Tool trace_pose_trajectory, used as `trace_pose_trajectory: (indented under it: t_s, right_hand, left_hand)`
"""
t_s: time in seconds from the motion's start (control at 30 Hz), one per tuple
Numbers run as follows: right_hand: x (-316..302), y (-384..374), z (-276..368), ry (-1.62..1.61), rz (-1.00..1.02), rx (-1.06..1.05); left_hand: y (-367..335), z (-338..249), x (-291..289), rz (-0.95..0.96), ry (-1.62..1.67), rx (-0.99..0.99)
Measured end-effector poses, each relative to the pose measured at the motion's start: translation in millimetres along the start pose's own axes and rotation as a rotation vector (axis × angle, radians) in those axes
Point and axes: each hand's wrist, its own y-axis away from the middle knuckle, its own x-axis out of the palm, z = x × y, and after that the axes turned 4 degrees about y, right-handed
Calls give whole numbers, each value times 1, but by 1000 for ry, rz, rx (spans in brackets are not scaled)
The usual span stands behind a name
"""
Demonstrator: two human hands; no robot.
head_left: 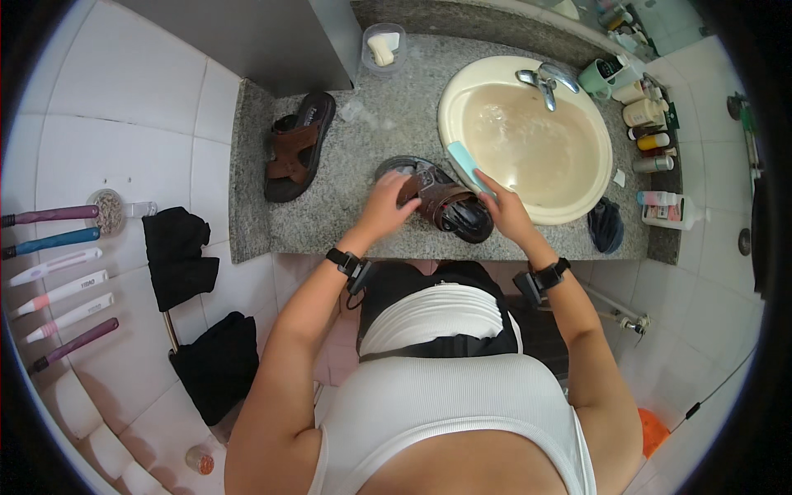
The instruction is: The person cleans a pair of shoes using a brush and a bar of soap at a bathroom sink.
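A dark brown strap sandal [437, 191] lies on the grey granite counter, in front of the sink. On its left part rests my left hand [386, 208], fingers curled over the strap and edge. My right hand [506, 213] is closed on a light-blue brush [466, 163] with a long, flat back; its bristles cannot be seen. The brush slants along the sink's near-left rim, next to the sandal. A matching brown sandal [295, 153] stands farther left on the counter, apart from both hands.
The cream sink [444, 124] has a chrome tap [546, 82]. A clear soap dish [384, 49] sits at the back. Bottles [643, 113] line the right side, near a dark cloth [606, 225]. Several handled items [62, 268] and black cloths [214, 363] hang on the left.
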Motion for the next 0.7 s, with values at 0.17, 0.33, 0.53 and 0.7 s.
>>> trace_pose_trajectory:
  t_s: [0.17,0.33,0.53,0.7]
  right_hand:
    - [-17,31,6,18,68,74]
    - [-19,46,4,6,-43,24]
    - [-27,56,3,66,-26,66]
    - [-27,64,-9,52,-157,-48]
  left_hand:
    - [-16,-29,-7,-218,312,-286]
    - [-26,-56,13,-2,51,-93]
    - [-33,-56,27,87,-105,-115]
    - [-35,-57,25,136,-84,-162]
